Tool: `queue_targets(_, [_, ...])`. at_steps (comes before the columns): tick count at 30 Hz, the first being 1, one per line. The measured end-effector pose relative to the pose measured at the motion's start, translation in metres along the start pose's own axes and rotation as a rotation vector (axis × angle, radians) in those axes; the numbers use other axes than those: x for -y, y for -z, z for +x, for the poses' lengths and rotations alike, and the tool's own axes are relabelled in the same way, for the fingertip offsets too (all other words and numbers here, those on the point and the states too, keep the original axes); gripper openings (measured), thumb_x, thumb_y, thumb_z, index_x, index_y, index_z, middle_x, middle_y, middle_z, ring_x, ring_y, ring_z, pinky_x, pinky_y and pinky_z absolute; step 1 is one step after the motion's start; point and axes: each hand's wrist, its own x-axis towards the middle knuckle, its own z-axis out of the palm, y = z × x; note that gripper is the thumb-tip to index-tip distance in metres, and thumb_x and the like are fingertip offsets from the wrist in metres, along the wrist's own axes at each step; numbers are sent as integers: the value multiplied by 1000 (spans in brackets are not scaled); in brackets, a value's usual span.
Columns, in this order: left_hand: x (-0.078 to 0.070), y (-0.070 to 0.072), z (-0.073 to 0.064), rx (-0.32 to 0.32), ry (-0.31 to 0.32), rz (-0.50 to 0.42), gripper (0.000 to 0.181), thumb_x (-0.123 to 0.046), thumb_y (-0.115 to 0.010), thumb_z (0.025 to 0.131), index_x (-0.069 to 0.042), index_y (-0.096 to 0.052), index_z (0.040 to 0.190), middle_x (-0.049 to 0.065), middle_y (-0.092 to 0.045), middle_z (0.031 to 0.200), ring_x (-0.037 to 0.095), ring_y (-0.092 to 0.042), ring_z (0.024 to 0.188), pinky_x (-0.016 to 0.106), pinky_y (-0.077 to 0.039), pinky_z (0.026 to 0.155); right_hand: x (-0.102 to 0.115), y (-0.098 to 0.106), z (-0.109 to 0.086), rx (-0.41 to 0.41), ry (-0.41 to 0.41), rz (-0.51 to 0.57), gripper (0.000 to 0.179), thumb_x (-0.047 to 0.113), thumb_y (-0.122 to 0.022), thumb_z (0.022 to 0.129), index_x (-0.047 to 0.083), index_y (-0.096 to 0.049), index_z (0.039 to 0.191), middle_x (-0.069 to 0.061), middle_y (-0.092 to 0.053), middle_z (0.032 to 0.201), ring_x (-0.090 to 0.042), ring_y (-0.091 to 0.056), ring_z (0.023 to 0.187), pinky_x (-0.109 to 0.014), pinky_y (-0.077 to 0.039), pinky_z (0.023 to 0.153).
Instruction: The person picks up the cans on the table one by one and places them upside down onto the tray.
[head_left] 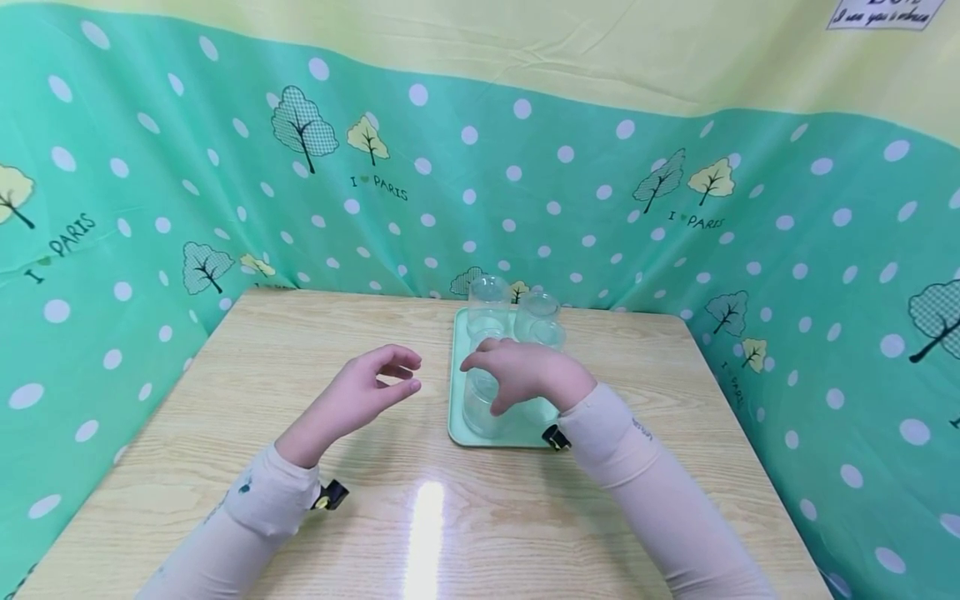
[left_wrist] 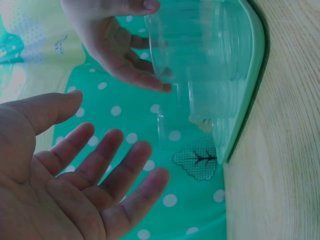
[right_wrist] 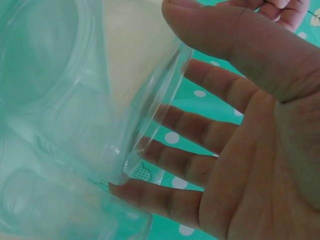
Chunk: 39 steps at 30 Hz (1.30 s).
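Note:
My right hand (head_left: 525, 371) is over a light green tray (head_left: 455, 392), at the rim of a clear plastic tub (head_left: 480, 417). Its fingers (right_wrist: 195, 125) stand spread and nearly straight along the tub's rim, the thumb on the opposite side, with no curl round the tub. To the left of the tray, my left hand (head_left: 363, 392) hovers above the table, fingers loosely bent and nothing held. In the left wrist view its palm faces the tubs. In the head view, my right hand hides part of the front tub.
At the tray's back stand a taller clear tub (head_left: 489, 300) and another clear tub (head_left: 537, 307), with a smaller one (head_left: 550, 335) before it. The wooden table (head_left: 300, 333) ends at a green dotted curtain (head_left: 420, 192) behind and at both sides.

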Motion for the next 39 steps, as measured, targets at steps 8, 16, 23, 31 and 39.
queue_targets(8, [-2, 1, 0, 1, 11, 5, 30, -25, -74, 96, -17, -65, 124, 2, -68, 123, 24, -67, 114, 44, -58, 91, 3, 0, 2, 4, -9, -9, 75, 24, -87, 81, 30, -54, 148, -1, -50, 149, -22, -56, 127, -37, -57, 87])
queue_targets(16, [-2, 1, 0, 5, 12, -1, 30, -23, -73, 96, -16, -65, 124, 2, -68, 124, 24, -67, 113, 43, -59, 92, 6, -1, 2, 8, -2, -29, 75, 23, -87, 81, 28, -54, 148, -1, -51, 148, -21, -54, 127, -37, -57, 86])
queue_targets(23, [-3, 2, -1, 2, 6, -2, 29, -24, -74, 96, -17, -65, 123, 1, -68, 123, 23, -67, 113, 42, -59, 91, 8, -2, 2, 0, 2, -35, 77, 24, -88, 80, 27, -54, 148, -1, -51, 147, -21, -53, 128, -37, -57, 86])
queue_targets(31, [-3, 1, -2, 20, 10, 3, 31, -26, -73, 97, -16, -64, 125, 3, -67, 125, 25, -66, 116, 43, -59, 93, 9, -3, 1, -3, -9, -42, 76, 24, -88, 80, 28, -54, 148, -1, -52, 146, -22, -53, 127, -36, -57, 85])
queue_targets(39, [-7, 1, -4, 36, 0, 3, 32, -23, -74, 96, -17, -64, 127, 1, -67, 128, 27, -65, 119, 44, -58, 93, 9, -4, 1, -1, -47, -13, 78, 25, -90, 79, 31, -53, 148, -1, -49, 150, -23, -54, 126, -40, -58, 88])
